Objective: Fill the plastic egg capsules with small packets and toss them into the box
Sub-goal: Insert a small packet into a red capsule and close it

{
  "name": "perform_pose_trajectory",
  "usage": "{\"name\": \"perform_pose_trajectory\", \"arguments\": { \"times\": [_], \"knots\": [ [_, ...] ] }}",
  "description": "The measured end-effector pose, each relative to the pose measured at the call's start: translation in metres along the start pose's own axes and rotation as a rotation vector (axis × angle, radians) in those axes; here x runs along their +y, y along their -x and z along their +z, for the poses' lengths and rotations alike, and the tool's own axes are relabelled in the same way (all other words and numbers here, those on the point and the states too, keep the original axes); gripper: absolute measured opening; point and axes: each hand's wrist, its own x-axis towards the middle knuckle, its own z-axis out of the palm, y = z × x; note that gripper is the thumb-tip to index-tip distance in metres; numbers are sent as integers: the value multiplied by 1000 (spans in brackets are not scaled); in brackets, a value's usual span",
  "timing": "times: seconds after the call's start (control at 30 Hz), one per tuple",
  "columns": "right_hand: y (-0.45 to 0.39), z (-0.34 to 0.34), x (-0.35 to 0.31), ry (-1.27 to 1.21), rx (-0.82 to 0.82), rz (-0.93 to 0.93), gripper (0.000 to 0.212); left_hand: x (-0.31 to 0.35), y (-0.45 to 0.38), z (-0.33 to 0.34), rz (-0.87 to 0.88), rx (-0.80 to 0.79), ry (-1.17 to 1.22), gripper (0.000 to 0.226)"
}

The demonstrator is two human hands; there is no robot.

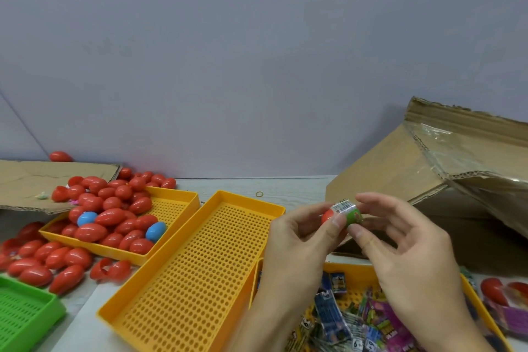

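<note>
My left hand [300, 240] grips a red egg capsule half [327, 216] between thumb and fingers. My right hand [400, 240] pinches a small green packet [351, 212] with a barcode and holds it against the capsule's opening. Both hands hover above the table in front of the cardboard box [405, 168], which lies open at the right. Below my hands, a yellow tray [343, 268] holds several small packets [354, 320]. Many red egg capsules [114, 214] and two blue ones [155, 231] are heaped at the left.
A long perforated yellow tray [200, 266] lies bare in the middle. Another yellow tray [177, 203] holds the egg heap. A green tray [23, 311] sits at the bottom left, flat cardboard [31, 183] at the far left. Red capsule halves [494, 288] lie at the right edge.
</note>
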Motion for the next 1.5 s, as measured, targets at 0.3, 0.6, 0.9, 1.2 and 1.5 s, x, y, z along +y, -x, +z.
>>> {"name": "perform_pose_trajectory", "arguments": {
  "times": [0.3,0.6,0.9,1.2,1.5],
  "knots": [
    [-1,-2,5,-41,-4,18,51,0,-1,-5,-14,-31,9,28],
    [1,5,5,44,-47,-9,56,0,-1,-5,16,83,-80,17],
    [3,11,-1,430,-14,-184,62,-2,-1,-5,-51,83,-182,14],
    [6,11,-6,522,-40,-269,65,-1,0,1,0,14,-226,13],
    [6,11,1,445,10,-242,64,-2,1,5,19,17,-237,18]
  ]
}}
